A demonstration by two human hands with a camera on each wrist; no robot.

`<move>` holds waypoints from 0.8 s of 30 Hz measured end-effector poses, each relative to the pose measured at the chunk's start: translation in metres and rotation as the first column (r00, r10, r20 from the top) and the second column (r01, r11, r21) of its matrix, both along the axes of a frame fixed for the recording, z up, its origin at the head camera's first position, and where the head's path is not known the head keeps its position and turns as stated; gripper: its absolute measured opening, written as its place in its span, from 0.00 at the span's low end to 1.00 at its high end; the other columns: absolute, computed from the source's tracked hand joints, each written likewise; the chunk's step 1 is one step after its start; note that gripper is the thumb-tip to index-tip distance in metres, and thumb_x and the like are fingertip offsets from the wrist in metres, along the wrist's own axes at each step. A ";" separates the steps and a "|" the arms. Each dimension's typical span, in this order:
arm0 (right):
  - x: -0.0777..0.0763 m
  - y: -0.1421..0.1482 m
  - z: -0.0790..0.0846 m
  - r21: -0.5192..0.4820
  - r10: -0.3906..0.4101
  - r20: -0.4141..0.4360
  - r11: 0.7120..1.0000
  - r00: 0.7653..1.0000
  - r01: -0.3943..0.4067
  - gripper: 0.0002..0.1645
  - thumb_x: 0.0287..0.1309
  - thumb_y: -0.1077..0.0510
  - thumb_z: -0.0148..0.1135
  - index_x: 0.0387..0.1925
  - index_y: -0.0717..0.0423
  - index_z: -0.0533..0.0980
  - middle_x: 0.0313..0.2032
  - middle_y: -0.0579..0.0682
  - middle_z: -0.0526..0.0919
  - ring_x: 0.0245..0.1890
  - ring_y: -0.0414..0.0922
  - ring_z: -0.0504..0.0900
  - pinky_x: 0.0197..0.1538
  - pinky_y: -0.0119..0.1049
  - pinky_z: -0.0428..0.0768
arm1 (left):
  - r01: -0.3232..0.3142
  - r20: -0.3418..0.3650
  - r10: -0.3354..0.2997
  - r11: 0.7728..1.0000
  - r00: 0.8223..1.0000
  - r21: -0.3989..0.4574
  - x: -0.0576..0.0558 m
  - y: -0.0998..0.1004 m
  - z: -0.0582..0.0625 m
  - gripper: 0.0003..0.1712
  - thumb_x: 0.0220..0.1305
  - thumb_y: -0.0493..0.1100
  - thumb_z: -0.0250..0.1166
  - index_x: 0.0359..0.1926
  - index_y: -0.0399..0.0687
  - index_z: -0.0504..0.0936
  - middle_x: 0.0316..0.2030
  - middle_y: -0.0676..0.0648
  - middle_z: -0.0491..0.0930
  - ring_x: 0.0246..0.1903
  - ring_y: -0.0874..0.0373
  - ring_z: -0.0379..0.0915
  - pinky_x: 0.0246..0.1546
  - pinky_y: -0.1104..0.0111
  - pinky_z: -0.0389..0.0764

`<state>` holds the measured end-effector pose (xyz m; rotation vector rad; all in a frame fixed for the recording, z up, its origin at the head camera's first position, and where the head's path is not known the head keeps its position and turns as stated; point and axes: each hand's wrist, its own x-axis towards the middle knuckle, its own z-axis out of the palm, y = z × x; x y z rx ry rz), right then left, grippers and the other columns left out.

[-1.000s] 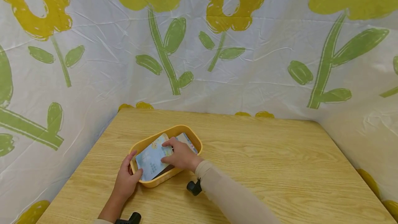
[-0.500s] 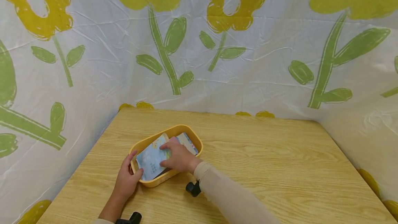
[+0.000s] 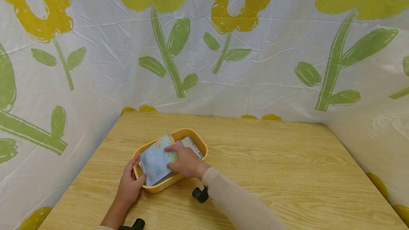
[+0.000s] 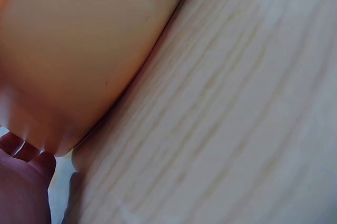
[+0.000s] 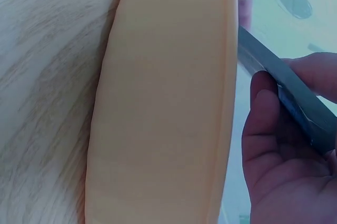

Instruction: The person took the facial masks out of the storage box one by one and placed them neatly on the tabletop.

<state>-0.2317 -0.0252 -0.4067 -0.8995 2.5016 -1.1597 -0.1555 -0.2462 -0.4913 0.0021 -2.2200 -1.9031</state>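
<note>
A yellow plastic storage bin (image 3: 159, 187) stands on the table, angled across its left half. My left hand (image 3: 129, 184) grips the bin's left end, thumb at the near rim and fingers along the outer side; the left wrist view catches those fingertips against the bin wall. My right hand (image 3: 186, 160) reaches over the near side and pinches a light blue booklet (image 3: 154, 160) by its right edge. In the right wrist view the booklet (image 5: 297, 90) appears edge-on between thumb and fingers, above the rim. Another booklet (image 3: 191, 144) with a pale cover lies at the bin's right end.
The wood-grain table (image 3: 271, 166) stretches to the right of the bin. A white cloth (image 3: 262, 74) printed with yellow flowers hangs around the back and sides. Black wrist mounts (image 3: 200, 194) sit on both forearms.
The blue booklet has tilted up a little at its far edge, now overlapping the bin's back rim. My right hand has shifted only slightly; my left hand stays put.
</note>
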 end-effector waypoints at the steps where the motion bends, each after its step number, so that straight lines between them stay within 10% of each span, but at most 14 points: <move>1: 0.000 0.002 0.000 -0.005 -0.006 -0.006 1.000 1.000 0.006 0.29 0.60 0.59 0.66 0.63 0.53 0.75 0.65 0.51 0.74 0.64 0.47 0.71 0.61 0.36 0.72 | 0.003 -0.004 -0.003 1.000 1.000 0.004 0.000 0.000 0.000 0.40 0.64 0.23 0.54 0.75 0.30 0.50 0.73 0.27 0.45 0.70 0.34 0.47 0.51 0.86 0.67; 6: -0.004 0.012 0.003 -0.065 -0.022 -0.015 0.998 1.000 0.021 0.27 0.61 0.59 0.65 0.62 0.54 0.75 0.56 0.51 0.80 0.43 0.43 0.78 0.48 0.35 0.76 | 0.020 -0.007 -0.020 0.999 1.000 0.032 0.000 0.000 -0.001 0.40 0.65 0.24 0.53 0.75 0.30 0.48 0.72 0.26 0.47 0.68 0.33 0.51 0.50 0.84 0.70; 13: -0.011 0.034 0.010 -0.198 -0.055 0.085 0.978 0.995 0.071 0.25 0.62 0.58 0.64 0.61 0.55 0.75 0.58 0.53 0.78 0.18 0.40 0.64 0.25 0.34 0.68 | 0.009 -0.012 -0.009 1.000 1.000 0.014 0.000 0.001 -0.001 0.40 0.65 0.24 0.54 0.75 0.32 0.49 0.70 0.26 0.51 0.64 0.34 0.57 0.46 0.82 0.74; 18: -0.017 0.049 0.010 -0.247 -0.082 0.061 0.964 0.995 0.095 0.26 0.63 0.56 0.65 0.62 0.55 0.75 0.62 0.52 0.76 0.44 0.48 0.80 0.43 0.40 0.78 | 0.000 -0.022 0.000 1.000 1.000 -0.001 0.000 0.001 -0.001 0.40 0.65 0.24 0.54 0.75 0.32 0.50 0.71 0.26 0.49 0.63 0.34 0.58 0.45 0.81 0.75; 21: -0.021 0.057 0.009 -0.289 -0.112 0.062 0.949 0.992 0.125 0.26 0.64 0.57 0.65 0.63 0.56 0.74 0.63 0.52 0.75 0.65 0.52 0.70 0.61 0.48 0.73 | 0.001 -0.021 -0.001 1.000 1.000 -0.004 0.000 0.000 -0.001 0.40 0.65 0.24 0.54 0.75 0.32 0.50 0.71 0.26 0.49 0.63 0.34 0.57 0.46 0.82 0.74; 24: -0.024 0.065 0.008 -0.323 -0.151 0.073 0.932 0.986 0.167 0.26 0.63 0.59 0.66 0.62 0.56 0.74 0.62 0.53 0.75 0.64 0.52 0.71 0.60 0.48 0.74 | 0.002 -0.015 -0.002 1.000 1.000 -0.003 0.000 0.000 -0.002 0.40 0.65 0.24 0.54 0.76 0.33 0.50 0.71 0.27 0.49 0.64 0.34 0.57 0.47 0.82 0.74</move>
